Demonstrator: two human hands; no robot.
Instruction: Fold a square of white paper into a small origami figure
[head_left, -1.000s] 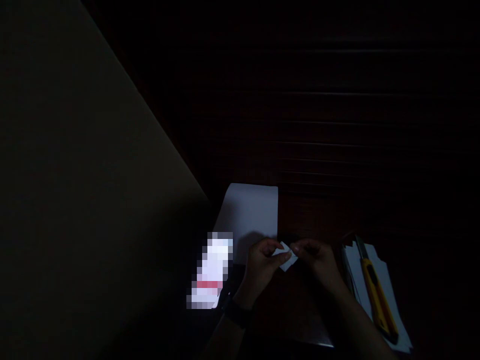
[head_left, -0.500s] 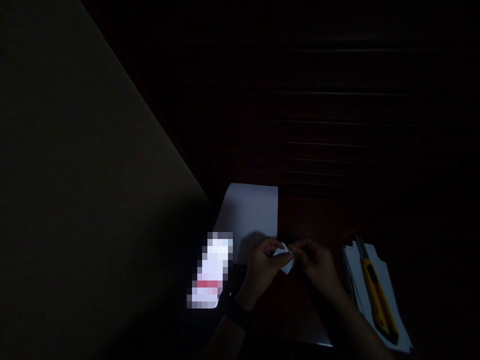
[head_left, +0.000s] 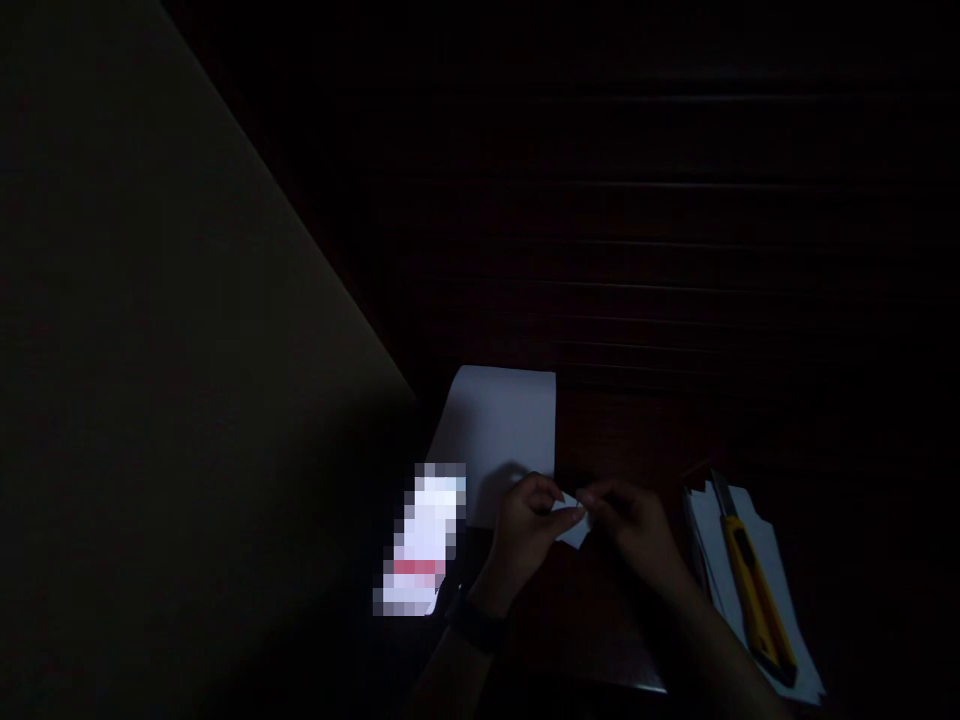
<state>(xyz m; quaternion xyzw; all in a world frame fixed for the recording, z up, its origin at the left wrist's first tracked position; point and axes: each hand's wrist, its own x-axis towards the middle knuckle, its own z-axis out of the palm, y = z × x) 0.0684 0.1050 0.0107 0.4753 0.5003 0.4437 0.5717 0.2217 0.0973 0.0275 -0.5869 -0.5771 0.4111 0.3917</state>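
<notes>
A small folded piece of white paper (head_left: 574, 534) is held up between my two hands above the dark table. My left hand (head_left: 527, 522) pinches it from the left, thumb in front and fingers behind. From the right, my right hand (head_left: 634, 525) grips its upper edge with thumb and forefinger. Both sets of fingertips nearly meet at the top of the paper. The exact folds are too dim to make out. A dark band (head_left: 477, 622) sits around my left wrist.
A larger white sheet (head_left: 506, 420) lies behind my left hand. A lit screen (head_left: 426, 540), blurred out, is at the left. On the right, a yellow box cutter (head_left: 756, 600) with its blade out rests on a stack of papers (head_left: 787, 610). A pale wall (head_left: 150, 350) rises at the left.
The small paper has tilted slightly between my fingers, and its raised tip has come down. My fingertips have shifted a little; everything else stays in place.
</notes>
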